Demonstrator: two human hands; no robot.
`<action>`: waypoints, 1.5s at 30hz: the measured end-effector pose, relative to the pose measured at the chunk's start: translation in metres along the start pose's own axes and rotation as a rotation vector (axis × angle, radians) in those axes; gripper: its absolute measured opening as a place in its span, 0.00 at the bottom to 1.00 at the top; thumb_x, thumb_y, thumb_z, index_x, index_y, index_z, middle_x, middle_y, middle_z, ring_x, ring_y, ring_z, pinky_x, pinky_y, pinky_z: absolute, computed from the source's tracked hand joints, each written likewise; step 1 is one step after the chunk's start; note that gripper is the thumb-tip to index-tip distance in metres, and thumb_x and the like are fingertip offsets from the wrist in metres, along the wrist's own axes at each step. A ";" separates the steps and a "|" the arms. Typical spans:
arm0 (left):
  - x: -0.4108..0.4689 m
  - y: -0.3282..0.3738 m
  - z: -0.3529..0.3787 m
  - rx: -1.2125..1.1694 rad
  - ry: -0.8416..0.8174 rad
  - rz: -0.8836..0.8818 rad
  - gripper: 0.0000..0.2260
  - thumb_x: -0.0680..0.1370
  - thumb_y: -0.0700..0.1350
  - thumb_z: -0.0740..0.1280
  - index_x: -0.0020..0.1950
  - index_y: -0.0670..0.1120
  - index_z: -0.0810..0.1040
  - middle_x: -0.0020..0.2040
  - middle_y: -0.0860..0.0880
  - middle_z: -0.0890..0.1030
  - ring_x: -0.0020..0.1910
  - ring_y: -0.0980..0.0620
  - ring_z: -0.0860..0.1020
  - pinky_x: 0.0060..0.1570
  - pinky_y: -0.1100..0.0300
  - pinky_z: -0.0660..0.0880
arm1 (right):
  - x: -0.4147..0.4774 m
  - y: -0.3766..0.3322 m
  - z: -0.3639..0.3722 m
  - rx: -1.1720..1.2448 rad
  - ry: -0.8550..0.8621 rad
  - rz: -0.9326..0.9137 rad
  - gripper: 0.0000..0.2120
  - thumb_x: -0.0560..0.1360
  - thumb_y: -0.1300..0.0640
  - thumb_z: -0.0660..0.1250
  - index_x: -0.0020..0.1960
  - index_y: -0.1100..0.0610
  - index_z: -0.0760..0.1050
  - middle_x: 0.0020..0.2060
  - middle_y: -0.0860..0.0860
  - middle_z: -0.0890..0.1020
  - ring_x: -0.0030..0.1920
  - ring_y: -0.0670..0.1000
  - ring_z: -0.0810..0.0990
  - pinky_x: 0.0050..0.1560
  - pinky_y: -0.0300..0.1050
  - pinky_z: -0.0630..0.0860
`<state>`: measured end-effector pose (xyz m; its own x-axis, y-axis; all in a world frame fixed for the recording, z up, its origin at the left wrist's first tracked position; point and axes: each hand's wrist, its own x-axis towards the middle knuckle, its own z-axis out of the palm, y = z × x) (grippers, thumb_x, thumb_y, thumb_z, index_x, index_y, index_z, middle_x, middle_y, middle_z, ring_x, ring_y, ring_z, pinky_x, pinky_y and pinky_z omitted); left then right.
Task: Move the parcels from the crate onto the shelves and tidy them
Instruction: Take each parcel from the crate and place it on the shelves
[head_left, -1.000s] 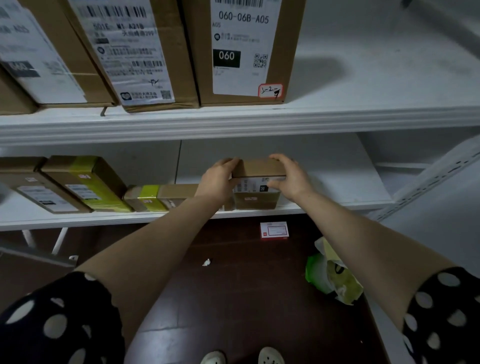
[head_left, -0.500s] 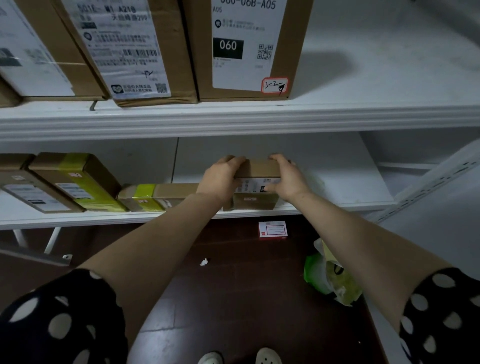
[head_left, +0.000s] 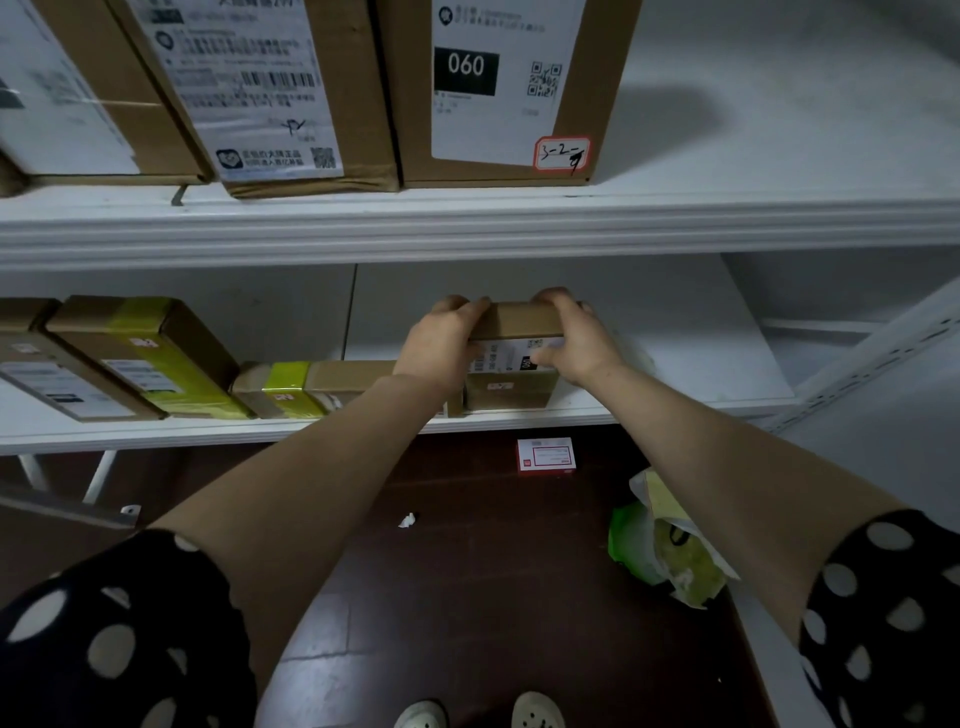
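Note:
A small brown cardboard parcel (head_left: 519, 325) with a white label stands on the lower white shelf (head_left: 675, 364). My left hand (head_left: 441, 340) grips its left end, fingers curled over the top. On its right end my right hand (head_left: 574, 338) does the same, with the thumb on the label. Just left of it lies a flat brown parcel (head_left: 332, 382) with a yellow-green tape band. Two larger parcels (head_left: 140, 353) lean further left on the same shelf. No crate is in view.
The upper shelf (head_left: 727, 208) carries three big labelled cartons (head_left: 498, 88) at left and centre. On the dark floor lie a red and white card (head_left: 546, 456), a green and white bag (head_left: 665, 545) and a paper scrap. My shoes show at the bottom.
The small parcel has been nudged slightly left towards the flat parcel, both hands staying on it. The view has tilted down a little.

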<state>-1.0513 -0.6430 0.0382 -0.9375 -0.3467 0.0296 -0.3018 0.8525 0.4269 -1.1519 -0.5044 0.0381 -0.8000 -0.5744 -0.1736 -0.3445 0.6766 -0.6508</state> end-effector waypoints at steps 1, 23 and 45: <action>0.001 0.000 0.000 0.002 0.001 -0.003 0.25 0.78 0.38 0.64 0.75 0.47 0.64 0.69 0.43 0.69 0.62 0.43 0.73 0.61 0.54 0.70 | 0.002 0.000 0.000 0.004 -0.003 0.002 0.30 0.72 0.65 0.70 0.69 0.50 0.64 0.63 0.57 0.68 0.60 0.58 0.73 0.56 0.46 0.73; 0.003 0.005 -0.005 0.033 -0.049 -0.085 0.31 0.76 0.40 0.67 0.77 0.50 0.59 0.74 0.43 0.64 0.70 0.42 0.67 0.66 0.53 0.67 | 0.006 0.010 -0.001 0.134 -0.028 0.082 0.57 0.66 0.64 0.76 0.77 0.48 0.38 0.66 0.56 0.71 0.67 0.56 0.70 0.67 0.54 0.69; -0.095 0.132 -0.041 0.175 -0.435 0.181 0.32 0.76 0.50 0.68 0.76 0.48 0.57 0.71 0.43 0.66 0.66 0.44 0.70 0.61 0.52 0.72 | -0.203 0.030 -0.070 0.112 0.110 0.401 0.40 0.70 0.43 0.72 0.74 0.56 0.61 0.70 0.54 0.68 0.69 0.54 0.69 0.64 0.41 0.70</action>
<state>-0.9952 -0.5138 0.1289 -0.9516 -0.0239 -0.3063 -0.1173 0.9497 0.2903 -1.0338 -0.3351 0.1060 -0.9094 -0.2195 -0.3533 0.0551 0.7783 -0.6254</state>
